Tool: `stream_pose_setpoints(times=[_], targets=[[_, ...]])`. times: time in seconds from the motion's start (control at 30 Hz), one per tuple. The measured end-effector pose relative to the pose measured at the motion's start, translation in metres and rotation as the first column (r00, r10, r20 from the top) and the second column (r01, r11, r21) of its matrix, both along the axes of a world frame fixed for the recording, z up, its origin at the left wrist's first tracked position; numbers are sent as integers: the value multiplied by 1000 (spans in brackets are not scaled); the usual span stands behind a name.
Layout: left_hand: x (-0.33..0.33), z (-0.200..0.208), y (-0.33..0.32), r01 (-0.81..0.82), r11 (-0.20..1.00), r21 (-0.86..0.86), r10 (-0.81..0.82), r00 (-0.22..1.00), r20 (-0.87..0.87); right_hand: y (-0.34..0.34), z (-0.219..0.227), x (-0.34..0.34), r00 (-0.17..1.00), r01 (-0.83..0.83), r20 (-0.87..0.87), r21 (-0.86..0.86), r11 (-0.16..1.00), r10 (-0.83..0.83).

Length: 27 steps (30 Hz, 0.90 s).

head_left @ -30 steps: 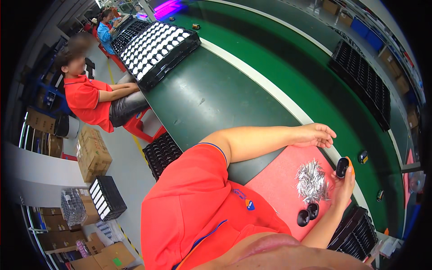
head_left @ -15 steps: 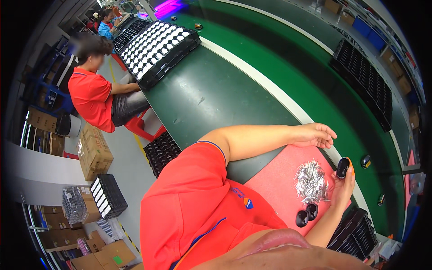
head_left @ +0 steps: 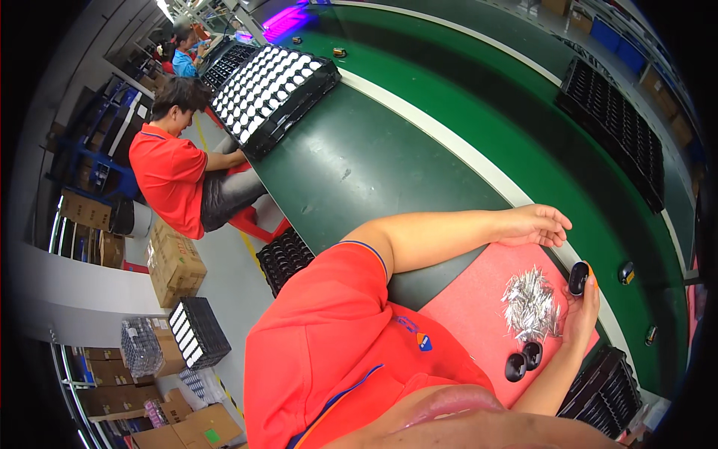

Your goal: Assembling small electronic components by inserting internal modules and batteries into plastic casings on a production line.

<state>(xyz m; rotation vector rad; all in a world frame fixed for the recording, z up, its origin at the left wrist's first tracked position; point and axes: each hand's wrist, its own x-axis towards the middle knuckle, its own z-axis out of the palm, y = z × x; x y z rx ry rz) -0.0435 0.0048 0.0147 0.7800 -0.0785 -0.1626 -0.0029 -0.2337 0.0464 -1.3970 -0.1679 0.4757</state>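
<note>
Handling seems midway: right hand (head_left: 581, 314), fingers curled, holds one black case (head_left: 578, 278) at right; half-open left hand (head_left: 535, 224) above looks empty; two other cases (head_left: 516, 367) and heaped silver pieces (head_left: 531, 303) lie unheld, lower right.

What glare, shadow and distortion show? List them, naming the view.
All in the head view: soft glare on the table; bright glints in the silver pile; a dark, shadow-like band along the green belt; purple glow from the light at the top; the white strip bowed by the fisheye; corners darkened to black.
</note>
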Motion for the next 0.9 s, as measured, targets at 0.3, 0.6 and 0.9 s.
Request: stream_pose_setpoints(times=[0.3, 0.6, 0.9], targets=[[0, 1, 0, -8, 1000, 8, 8, 1000, 2, 1, 4, -2, 999, -46, -2, 3, 999, 46], [0, -3, 1, 2, 1000, 0, -2, 1000, 13, -2, -1, 1, 998, -57, -6, 11, 998, 57], [0, 1, 1, 20, 1000, 21, -20, 1000, 4, -3, -1, 3, 997, -78, 1, -1, 997, 78]])
